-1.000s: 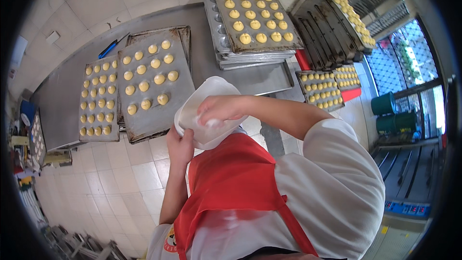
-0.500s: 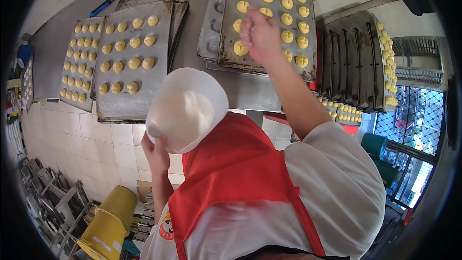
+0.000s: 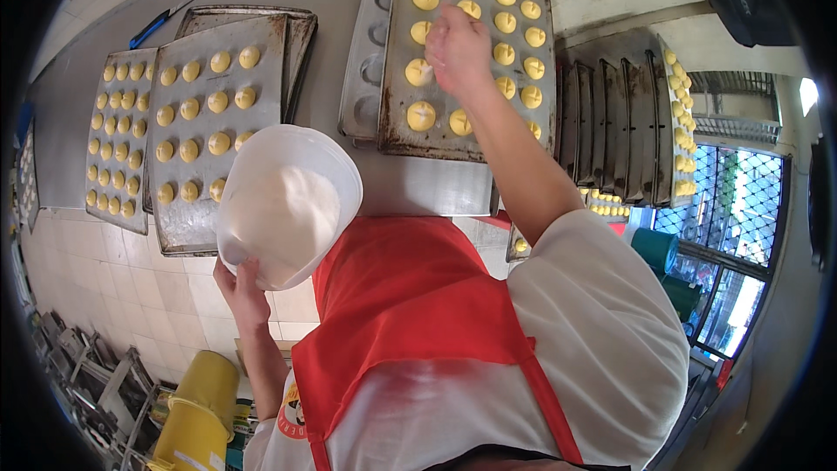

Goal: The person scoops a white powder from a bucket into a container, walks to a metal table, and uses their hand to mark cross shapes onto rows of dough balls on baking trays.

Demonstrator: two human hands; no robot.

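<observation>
My left hand grips the near rim of a white plastic tub, tilted towards me. White powder or fine grains fill its lower part. Over the left side of a dark-edged baking tray hovers my right hand, its fingers pinched together; whatever they hold is hidden. Rows of round yellow dough buns with cut tops stand on that tray. The nearest left bun carries a white patch, as does the one behind it. The hand hides part of the tray.
Left of the tub, two more trays of yellow buns lie on the steel table, partly overlapping. A blue-handled knife lies behind them. Stacked dark trays stand at right. Yellow buckets are on the floor at lower left.
The view has shifted, and my right hand has moved farther back over the tray. The tub has moved left, now covering the neighbouring tray's near corner. White shows more plainly on the nearest left bun.
</observation>
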